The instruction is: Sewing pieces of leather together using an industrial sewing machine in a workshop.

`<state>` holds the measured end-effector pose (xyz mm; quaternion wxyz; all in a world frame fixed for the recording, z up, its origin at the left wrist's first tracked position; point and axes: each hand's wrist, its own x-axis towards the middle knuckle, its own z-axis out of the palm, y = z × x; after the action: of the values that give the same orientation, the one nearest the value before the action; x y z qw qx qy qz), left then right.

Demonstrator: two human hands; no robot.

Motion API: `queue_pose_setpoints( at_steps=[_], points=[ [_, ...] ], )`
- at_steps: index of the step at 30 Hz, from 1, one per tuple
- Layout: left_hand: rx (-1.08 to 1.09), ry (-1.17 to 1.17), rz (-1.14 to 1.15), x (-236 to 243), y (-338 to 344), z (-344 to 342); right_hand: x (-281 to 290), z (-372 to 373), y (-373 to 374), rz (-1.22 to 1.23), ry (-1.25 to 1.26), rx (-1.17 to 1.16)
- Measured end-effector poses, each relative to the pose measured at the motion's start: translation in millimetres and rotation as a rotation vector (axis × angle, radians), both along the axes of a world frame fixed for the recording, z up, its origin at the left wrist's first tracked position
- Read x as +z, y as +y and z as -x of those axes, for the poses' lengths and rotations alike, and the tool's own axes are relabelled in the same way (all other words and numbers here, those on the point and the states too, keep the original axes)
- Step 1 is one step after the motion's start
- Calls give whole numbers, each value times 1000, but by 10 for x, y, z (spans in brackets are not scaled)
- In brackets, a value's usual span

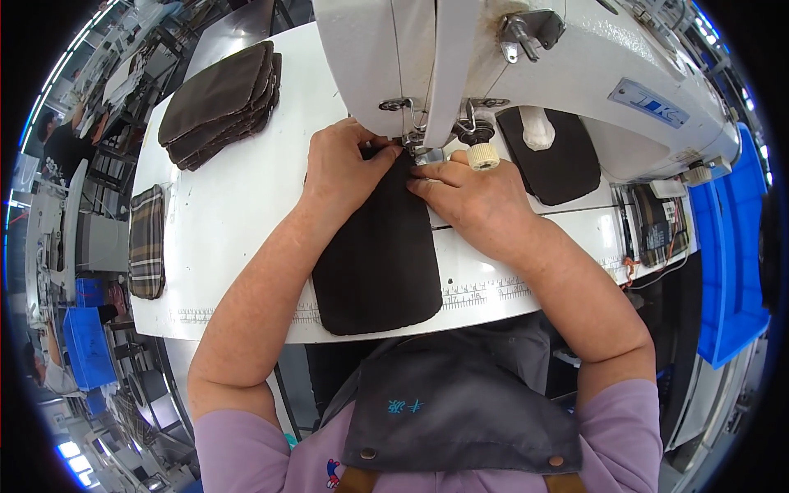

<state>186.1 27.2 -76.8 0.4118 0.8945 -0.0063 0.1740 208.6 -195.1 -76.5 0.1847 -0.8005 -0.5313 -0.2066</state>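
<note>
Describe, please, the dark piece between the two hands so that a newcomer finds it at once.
Find the white machine, then the white table under it. The dark piece runs from the machine to the table's near edge, with the left hand and right hand at its far end. No hand touches its dark neighbours, the stack at upper left and the panel at right.

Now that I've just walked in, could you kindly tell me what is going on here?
A person is at a white sewing machine, with both bare hands close to its needle area. The left hand and the right hand touch the far end of a dark, rounded panel, whose near end lies toward the person. A stack of dark pieces sits at the far left. Whether the machine is running cannot be told.
</note>
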Motion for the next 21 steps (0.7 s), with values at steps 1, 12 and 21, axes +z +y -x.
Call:
queue_pose_setpoints(
  at_steps=[1, 12, 21],
  points=[
    [-3, 0, 2, -5, 3, -8, -1, -2, 3, -3, 4, -4],
    [-25, 139, 41, 58, 2, 58, 22, 63, 17, -15, 16, 14],
    [0, 21, -16, -84, 45, -87, 12, 80, 42, -69, 87, -70]
  ],
)
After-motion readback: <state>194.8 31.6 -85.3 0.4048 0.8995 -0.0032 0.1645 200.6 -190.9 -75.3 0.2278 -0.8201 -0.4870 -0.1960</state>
